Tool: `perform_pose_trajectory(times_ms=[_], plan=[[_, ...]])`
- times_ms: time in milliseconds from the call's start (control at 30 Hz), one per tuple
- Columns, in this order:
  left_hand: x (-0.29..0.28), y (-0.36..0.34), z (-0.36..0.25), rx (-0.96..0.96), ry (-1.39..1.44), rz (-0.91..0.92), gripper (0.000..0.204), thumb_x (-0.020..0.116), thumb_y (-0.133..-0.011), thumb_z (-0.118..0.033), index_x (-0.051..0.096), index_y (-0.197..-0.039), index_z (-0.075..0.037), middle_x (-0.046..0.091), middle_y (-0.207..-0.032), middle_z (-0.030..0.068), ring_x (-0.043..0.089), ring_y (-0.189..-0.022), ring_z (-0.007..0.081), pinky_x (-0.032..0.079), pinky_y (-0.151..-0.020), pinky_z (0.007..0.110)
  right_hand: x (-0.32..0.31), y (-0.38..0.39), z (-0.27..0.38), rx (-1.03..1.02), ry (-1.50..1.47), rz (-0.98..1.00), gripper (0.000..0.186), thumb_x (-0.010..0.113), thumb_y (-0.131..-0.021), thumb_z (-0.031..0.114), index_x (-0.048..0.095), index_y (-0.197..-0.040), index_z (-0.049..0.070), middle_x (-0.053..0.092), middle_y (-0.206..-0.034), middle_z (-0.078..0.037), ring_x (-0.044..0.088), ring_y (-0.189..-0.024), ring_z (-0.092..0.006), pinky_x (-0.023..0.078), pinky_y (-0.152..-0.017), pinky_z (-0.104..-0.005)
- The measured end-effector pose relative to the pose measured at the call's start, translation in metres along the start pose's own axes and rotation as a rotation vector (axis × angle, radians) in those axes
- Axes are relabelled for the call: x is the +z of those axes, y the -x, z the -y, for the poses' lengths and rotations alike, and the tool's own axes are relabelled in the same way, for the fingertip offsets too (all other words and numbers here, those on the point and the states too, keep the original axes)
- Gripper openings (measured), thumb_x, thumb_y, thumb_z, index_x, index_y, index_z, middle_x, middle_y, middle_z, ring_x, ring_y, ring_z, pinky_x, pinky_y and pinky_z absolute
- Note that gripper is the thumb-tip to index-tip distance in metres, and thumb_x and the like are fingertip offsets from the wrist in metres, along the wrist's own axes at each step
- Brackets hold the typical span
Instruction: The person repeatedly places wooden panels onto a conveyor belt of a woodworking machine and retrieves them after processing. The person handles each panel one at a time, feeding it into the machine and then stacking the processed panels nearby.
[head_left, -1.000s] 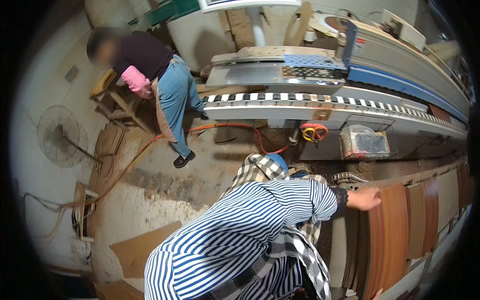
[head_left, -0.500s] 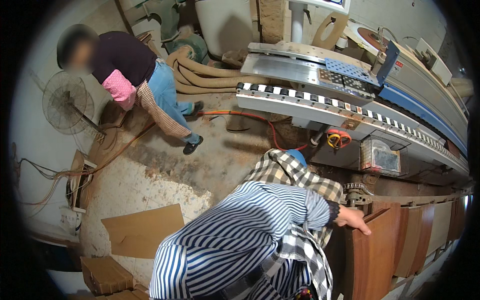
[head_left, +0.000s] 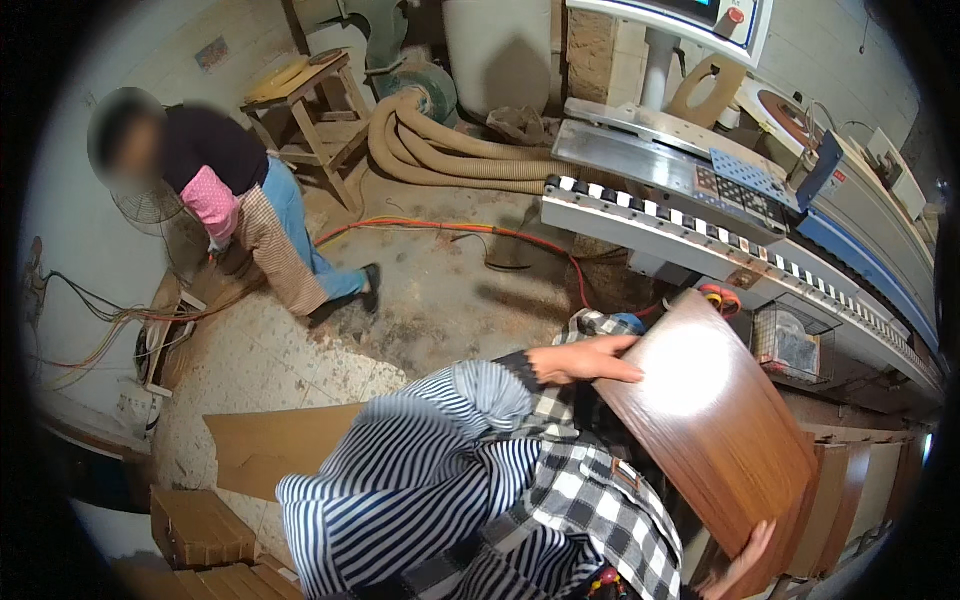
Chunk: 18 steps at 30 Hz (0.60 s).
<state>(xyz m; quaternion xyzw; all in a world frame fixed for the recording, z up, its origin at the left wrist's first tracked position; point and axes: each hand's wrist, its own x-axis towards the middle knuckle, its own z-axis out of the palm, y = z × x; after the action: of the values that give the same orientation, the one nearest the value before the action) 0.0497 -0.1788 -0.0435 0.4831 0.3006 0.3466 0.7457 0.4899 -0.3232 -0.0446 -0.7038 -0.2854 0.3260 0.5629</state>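
Observation:
A brown wood-grain panel [head_left: 725,430] is held tilted in front of me, light glaring off its upper face. My left hand [head_left: 590,358] grips its left edge near the far corner, thumb lying on the face. At the near lower edge, my right hand [head_left: 745,562] closes on the panel, its fingers partly hidden. Behind and to the right, more upright panels [head_left: 838,500] stand in a row.
A long machine [head_left: 740,255] with a roller rail runs along the right, a wire basket [head_left: 792,340] hanging on its side. Hoses and an orange cable [head_left: 440,222] cross the floor. A co-worker [head_left: 235,205] bends at left. Cardboard [head_left: 275,445] and cartons [head_left: 200,527] lie lower left.
The panel has come up out of the row and swung left, now tilted across my front. My right hand has come into view on it. The co-worker has stooped lower.

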Motion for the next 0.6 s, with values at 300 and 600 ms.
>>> perform_pose_trajectory(times_ms=[300, 600], plan=[[-0.049, 0.074, 0.067, -0.03, 0.045, -0.324, 0.071, 0.07, -0.089, -0.023, 0.035, -0.143, 0.003, 0.05, -0.136, 0.0107, 0.044, -0.124, 0.0166, 0.037, -0.105, 0.03, 0.108, -0.005, -0.024, -0.316, 0.542, 0.309, 0.055, 0.052, -0.099, 0.029, 0.042, -0.14, -0.005, 0.047, -0.139, -0.014, 0.045, -0.124, -0.0219, 0.033, -0.106, -0.0338], [0.012, 0.077, 0.069, 0.032, -0.602, -0.731, 0.078, 0.055, -0.096, -0.034, 0.01, -0.15, 0.002, 0.027, -0.148, 0.0321, 0.03, -0.138, 0.0427, 0.026, -0.114, 0.043, 0.104, 0.003, -0.025, -0.311, 0.546, 0.208, 0.053, 0.052, -0.099, 0.026, 0.041, -0.141, -0.004, 0.048, -0.138, -0.013, 0.047, -0.122, -0.0211, 0.035, -0.104, -0.0337]])
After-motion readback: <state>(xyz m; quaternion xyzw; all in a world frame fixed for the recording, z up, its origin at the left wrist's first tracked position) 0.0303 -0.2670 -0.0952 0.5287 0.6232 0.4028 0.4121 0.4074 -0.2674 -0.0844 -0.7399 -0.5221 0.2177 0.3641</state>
